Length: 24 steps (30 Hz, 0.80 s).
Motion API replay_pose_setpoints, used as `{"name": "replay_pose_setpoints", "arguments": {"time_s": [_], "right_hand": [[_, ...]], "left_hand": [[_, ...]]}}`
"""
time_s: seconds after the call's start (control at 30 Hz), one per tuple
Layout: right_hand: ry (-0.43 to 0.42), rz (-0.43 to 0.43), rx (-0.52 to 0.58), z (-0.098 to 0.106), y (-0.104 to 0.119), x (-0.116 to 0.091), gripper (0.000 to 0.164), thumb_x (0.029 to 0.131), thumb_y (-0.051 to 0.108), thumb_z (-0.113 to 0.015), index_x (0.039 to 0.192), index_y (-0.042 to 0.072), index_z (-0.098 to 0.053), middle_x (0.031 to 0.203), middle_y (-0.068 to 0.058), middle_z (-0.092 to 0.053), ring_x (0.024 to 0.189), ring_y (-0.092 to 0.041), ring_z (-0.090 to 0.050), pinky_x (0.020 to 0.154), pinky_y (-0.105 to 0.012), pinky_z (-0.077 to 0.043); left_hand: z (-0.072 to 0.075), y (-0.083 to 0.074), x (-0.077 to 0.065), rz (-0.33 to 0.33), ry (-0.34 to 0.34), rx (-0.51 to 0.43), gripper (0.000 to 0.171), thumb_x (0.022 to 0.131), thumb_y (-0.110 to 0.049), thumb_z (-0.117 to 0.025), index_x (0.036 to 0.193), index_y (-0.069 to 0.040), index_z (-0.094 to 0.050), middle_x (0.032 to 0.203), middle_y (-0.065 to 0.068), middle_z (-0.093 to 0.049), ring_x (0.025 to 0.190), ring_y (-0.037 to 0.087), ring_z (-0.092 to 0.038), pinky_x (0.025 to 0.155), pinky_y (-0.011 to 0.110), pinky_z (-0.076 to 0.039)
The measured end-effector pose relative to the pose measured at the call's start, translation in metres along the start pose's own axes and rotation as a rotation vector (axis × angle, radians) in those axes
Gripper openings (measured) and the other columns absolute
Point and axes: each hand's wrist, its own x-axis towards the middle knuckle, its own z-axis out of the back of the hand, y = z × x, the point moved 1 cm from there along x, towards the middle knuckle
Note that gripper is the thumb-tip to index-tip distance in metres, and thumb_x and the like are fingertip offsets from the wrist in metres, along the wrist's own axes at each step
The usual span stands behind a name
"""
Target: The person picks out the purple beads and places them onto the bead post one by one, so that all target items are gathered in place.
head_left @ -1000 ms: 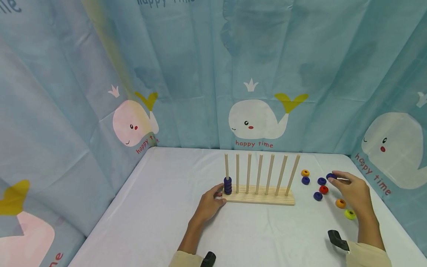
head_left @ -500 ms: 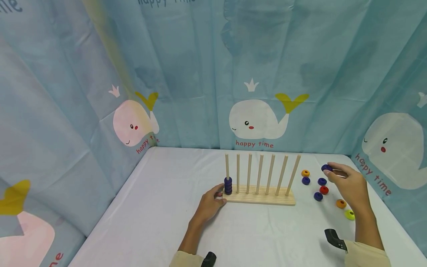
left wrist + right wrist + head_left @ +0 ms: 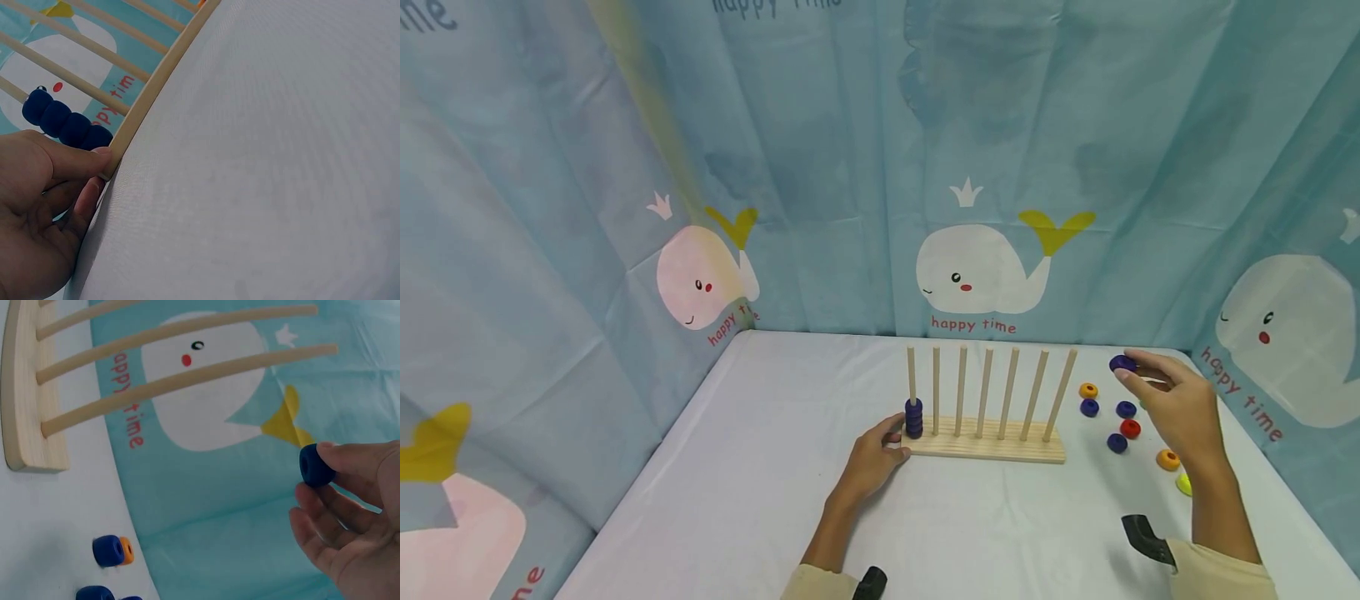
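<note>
A wooden peg rack point(image 3: 985, 449) with several upright dowels stands on the white table. Its leftmost peg carries a stack of several dark blue beads point(image 3: 913, 419), seen also in the left wrist view as blue beads point(image 3: 65, 122). My left hand point(image 3: 872, 457) grips the left end of the rack's base, thumb at the front edge. Off to the right, my right hand point(image 3: 1180, 404) pinches a blue bead point(image 3: 317, 465) between thumb and fingers, raised above the table. The bead's hole shows in the right wrist view.
Right of the rack lie loose beads: an orange bead point(image 3: 1088, 390), a blue bead point(image 3: 1089, 407), a red bead point(image 3: 1130, 429), another orange bead point(image 3: 1168, 459) and a yellow bead point(image 3: 1184, 484) partly behind the right arm. A whale-print curtain point(image 3: 820, 167) surrounds the table.
My right hand has lifted the blue bead from near the other beads and carried it up and to the left. My left hand stays on the rack.
</note>
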Motion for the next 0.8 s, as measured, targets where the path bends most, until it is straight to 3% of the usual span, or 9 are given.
{"name": "replay_pose_setpoints", "arguments": {"time_s": [0.33, 0.53, 0.6, 0.8], "right_hand": [[-0.009, 0.074, 0.015, -0.007, 0.018, -0.002, 0.05, 0.092, 0.039, -0.066, 0.134, 0.013, -0.06, 0.131, -0.012, -0.058, 0.111, -0.033, -0.058, 0.074, -0.002, -0.038], [-0.03, 0.138, 0.056, -0.008, 0.03, -0.003, 0.045, 0.093, 0.032, -0.067, 0.132, 0.01, -0.061, 0.122, -0.01, -0.06, 0.101, 0.003, -0.054, 0.078, -0.001, -0.037], [-0.034, 0.163, 0.072, -0.008, 0.035, -0.003, 0.043, 0.093, 0.03, -0.066, 0.131, 0.009, -0.062, 0.119, -0.009, -0.061, 0.099, 0.009, -0.051, 0.08, -0.001, -0.037], [-0.045, 0.209, 0.096, -0.006, 0.047, -0.003, 0.04, 0.092, 0.027, -0.068, 0.129, 0.011, -0.064, 0.114, -0.006, -0.063, 0.096, 0.008, -0.054, 0.08, -0.003, -0.039]], "left_hand": [[0.0, 0.001, 0.001, 0.003, 0.002, 0.006, 0.057, 0.089, -0.016, -0.068, 0.143, -0.02, -0.05, 0.116, 0.003, -0.064, 0.108, 0.018, -0.058, 0.092, 0.044, -0.045], [0.001, 0.001, 0.0, 0.007, 0.002, 0.004, 0.057, 0.09, -0.016, -0.068, 0.143, -0.02, -0.05, 0.117, 0.004, -0.064, 0.108, 0.018, -0.058, 0.093, 0.045, -0.044], [0.001, 0.001, 0.0, 0.005, -0.001, 0.002, 0.057, 0.089, -0.015, -0.068, 0.143, -0.02, -0.05, 0.117, 0.004, -0.064, 0.108, 0.018, -0.059, 0.093, 0.045, -0.044], [0.0, 0.0, 0.001, -0.007, -0.001, 0.003, 0.057, 0.089, -0.013, -0.069, 0.142, -0.019, -0.05, 0.116, 0.006, -0.064, 0.106, 0.018, -0.059, 0.09, 0.041, -0.046]]}}
